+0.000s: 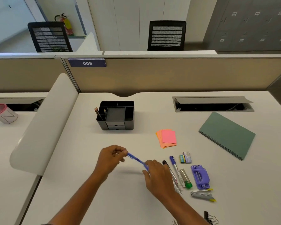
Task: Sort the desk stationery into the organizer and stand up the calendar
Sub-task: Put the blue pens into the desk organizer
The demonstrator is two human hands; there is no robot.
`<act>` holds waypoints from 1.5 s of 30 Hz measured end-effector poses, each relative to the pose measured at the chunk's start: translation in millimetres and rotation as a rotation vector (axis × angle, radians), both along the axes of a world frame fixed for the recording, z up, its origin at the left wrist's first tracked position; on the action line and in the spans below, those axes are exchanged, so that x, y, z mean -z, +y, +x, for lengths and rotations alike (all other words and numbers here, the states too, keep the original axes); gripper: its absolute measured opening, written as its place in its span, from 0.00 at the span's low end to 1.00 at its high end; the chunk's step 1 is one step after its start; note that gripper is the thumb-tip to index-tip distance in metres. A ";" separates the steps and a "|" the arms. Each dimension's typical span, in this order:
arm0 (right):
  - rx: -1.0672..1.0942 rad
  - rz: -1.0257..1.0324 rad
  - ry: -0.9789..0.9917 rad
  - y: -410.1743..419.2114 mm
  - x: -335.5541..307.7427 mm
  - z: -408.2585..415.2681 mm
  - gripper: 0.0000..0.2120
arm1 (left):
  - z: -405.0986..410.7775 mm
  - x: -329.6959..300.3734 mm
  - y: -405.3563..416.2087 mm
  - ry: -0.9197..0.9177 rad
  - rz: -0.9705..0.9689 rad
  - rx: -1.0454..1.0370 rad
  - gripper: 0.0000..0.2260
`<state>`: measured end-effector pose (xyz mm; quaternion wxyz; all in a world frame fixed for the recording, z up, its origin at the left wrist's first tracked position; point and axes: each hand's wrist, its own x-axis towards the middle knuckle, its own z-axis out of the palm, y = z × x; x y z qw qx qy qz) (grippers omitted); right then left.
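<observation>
Blue pen (137, 159): held off the desk between both hands, well short of the black organizer (116, 115); blurred, so cap or tip end not readable.
Left hand (111, 158): fingers curled and pinched on the pen's far end.
Right hand (157, 173): fingertips closed round the near end, above the markers (173, 166).
Slip risk: two light fingertip pinches; letting go with both at once would likely drop the pen onto the smooth white desk (81, 184), where it could roll.
Knock risk: right wrist sits just beside the loose row of markers, green-capped highlighter (186, 178), purple hole punch (200, 177) and staple remover (203, 194); a careless sweep back could scatter them.
Slot risk: pencils (98, 113) already lean in the organizer's left compartment; a hasty drop could jam against them or tip the box.
Calendar (227, 134): green spiral-bound, lying flat at far right, not yet stood up.
Also loose: pink and orange sticky notes (167, 138), small erasers (185, 157), binder clips (209, 218) at the bottom edge.
Room: open-plan office, beige partition numbered 009 (87, 63), open cable tray (212, 103), two mesh chairs, grey lockers, fire extinguisher beyond.
</observation>
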<state>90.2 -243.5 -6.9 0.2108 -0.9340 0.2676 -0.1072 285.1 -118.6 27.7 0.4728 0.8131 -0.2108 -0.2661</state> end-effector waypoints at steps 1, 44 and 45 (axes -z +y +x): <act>0.005 0.013 0.029 -2.5 2.8 -2.2 0.12 | 8.6 -4.2 0.4 -0.027 -0.018 -0.030 0.01; -0.007 0.098 0.316 -8.3 29.3 -23.9 0.06 | 225.6 -50.5 -60.5 -0.907 0.428 -0.091 0.08; -0.009 0.095 0.317 -8.0 29.7 -24.2 0.06 | 227.7 -47.6 -61.3 -0.917 0.438 -0.081 0.08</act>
